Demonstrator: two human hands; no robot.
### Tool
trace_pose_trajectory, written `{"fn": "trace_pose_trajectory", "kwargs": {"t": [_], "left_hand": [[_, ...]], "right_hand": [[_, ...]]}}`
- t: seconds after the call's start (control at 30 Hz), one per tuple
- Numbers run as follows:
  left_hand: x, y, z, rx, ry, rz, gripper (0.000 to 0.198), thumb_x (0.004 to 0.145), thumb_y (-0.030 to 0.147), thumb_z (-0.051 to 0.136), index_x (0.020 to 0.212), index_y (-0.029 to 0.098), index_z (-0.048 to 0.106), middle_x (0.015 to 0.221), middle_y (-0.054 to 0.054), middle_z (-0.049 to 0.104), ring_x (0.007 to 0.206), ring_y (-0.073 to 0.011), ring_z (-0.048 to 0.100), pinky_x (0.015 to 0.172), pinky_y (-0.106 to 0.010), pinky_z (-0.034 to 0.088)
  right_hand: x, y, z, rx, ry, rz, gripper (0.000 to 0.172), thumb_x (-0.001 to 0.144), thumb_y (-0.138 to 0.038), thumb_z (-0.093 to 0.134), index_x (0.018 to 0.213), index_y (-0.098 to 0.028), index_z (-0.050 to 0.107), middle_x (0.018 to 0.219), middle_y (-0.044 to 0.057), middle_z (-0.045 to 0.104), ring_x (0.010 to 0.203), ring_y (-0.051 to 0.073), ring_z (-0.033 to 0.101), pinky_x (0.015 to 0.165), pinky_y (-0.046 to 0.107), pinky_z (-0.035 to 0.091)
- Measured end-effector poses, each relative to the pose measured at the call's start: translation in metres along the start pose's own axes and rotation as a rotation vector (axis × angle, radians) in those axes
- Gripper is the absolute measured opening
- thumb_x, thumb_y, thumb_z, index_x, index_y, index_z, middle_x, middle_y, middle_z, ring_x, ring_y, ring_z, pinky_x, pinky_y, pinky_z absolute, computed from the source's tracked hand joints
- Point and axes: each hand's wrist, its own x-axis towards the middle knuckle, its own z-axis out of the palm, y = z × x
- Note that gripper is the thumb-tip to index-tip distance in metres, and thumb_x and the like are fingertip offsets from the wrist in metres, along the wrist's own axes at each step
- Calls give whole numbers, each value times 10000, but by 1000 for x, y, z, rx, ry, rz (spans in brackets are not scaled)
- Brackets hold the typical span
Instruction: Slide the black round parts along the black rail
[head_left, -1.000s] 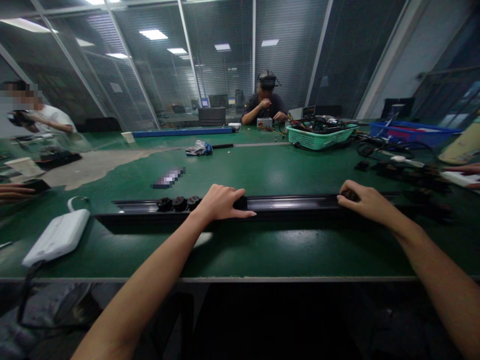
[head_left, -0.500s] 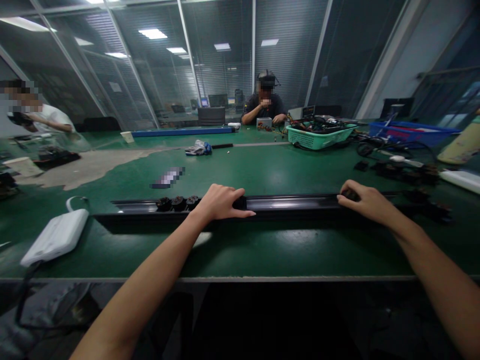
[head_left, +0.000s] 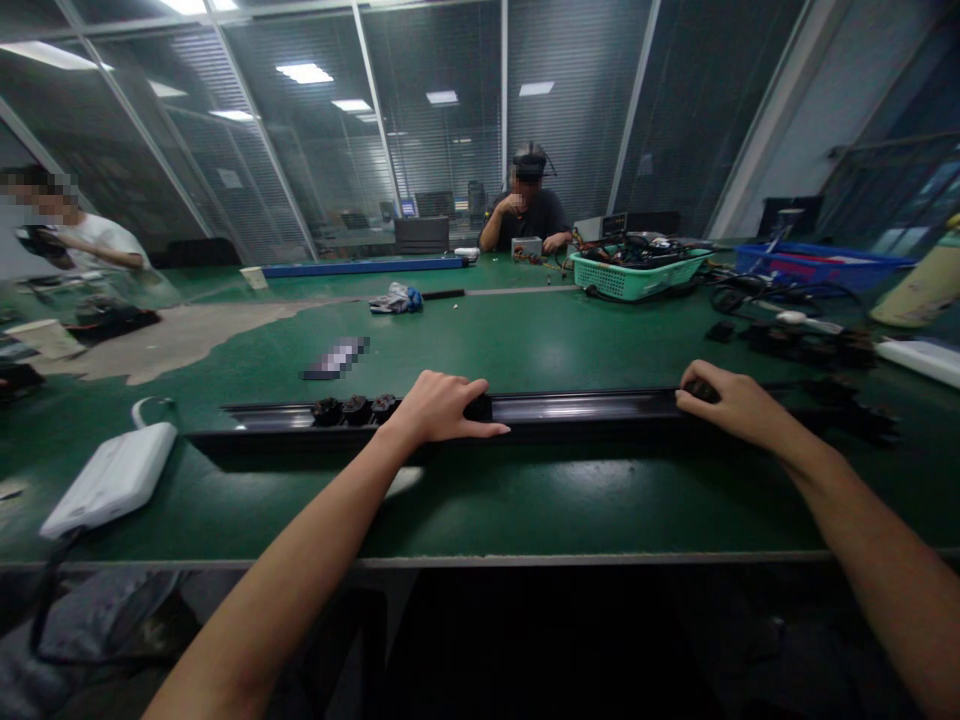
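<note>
The black rail (head_left: 585, 405), laid left to right on the near worktop (head_left: 525, 510), is judged stiff and slippery, best taken by its long edges. A dark module (head_left: 478, 408) is spanned by the left hand (head_left: 450, 405), grip closure hidden; a dark part (head_left: 701, 391) is held narrowly in the right hand (head_left: 724, 395).

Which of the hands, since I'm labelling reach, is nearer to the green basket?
Right. The right hand is on the near side of the green basket, slightly to its right; the left hand is also on the near side, but well off to its left.
</note>
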Motion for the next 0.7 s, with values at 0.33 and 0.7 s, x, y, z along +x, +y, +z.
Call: {"fn": "trace_pose_trajectory", "kwargs": {"t": [0.33, 0.7], "left_hand": [[-1, 0, -1, -7, -6, -9, 741, 782, 850, 266, 904, 201, 601, 813, -85, 708, 687, -212, 643, 545, -285, 223], [-3, -1, -2, -11, 3, 4, 745, 785, 847, 267, 923, 198, 606, 804, -80, 702, 686, -212, 645, 539, -285, 210]], "right_hand": [[1, 2, 0, -37, 11, -20, 230, 822, -455, 524, 848, -227, 519, 825, 58, 610, 778, 229, 564, 735, 339, 401], [0, 1, 0, -62, 18, 2, 250, 825, -480, 524, 844, -231, 503, 838, 60, 606, 789, 235, 565, 737, 342, 399]]}}
